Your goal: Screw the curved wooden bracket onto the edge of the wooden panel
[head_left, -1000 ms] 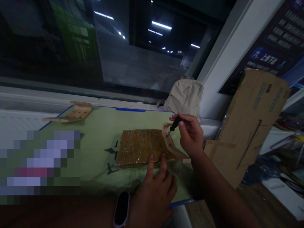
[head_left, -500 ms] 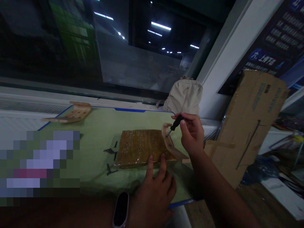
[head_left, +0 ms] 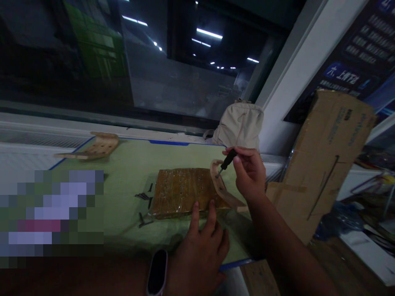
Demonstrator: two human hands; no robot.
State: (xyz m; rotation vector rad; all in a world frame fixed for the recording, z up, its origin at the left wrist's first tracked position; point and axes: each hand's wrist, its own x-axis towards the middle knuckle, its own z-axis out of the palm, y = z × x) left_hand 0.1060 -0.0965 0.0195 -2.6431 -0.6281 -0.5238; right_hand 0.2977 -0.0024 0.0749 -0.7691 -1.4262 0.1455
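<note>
Wood, pale and bent, marks the workpiece in the head view. At frame centre the right hand closes thumb and fingertips around the black handle of a small screwdriver. Its tip slants down-left onto the upper end of a curved plywood piece; whether it sits in a screw head cannot be told. That piece stands on edge against the right side of a film-wrapped perforated panel, just left of and below the gripping fingers. The left hand, lower centre, lies spread and holds nothing, two fingertips pressing the panel's near edge; a wristband circles its wrist. Judgement: driving goes best with the shaft in line with the hole, under steady pressure, and with the panel pinned so the curved piece cannot tip. Loose dark screws lie on the green mat left of the panel. A second curved piece rests at centre left; a beige backpack and a cardboard box stand at right.
</note>
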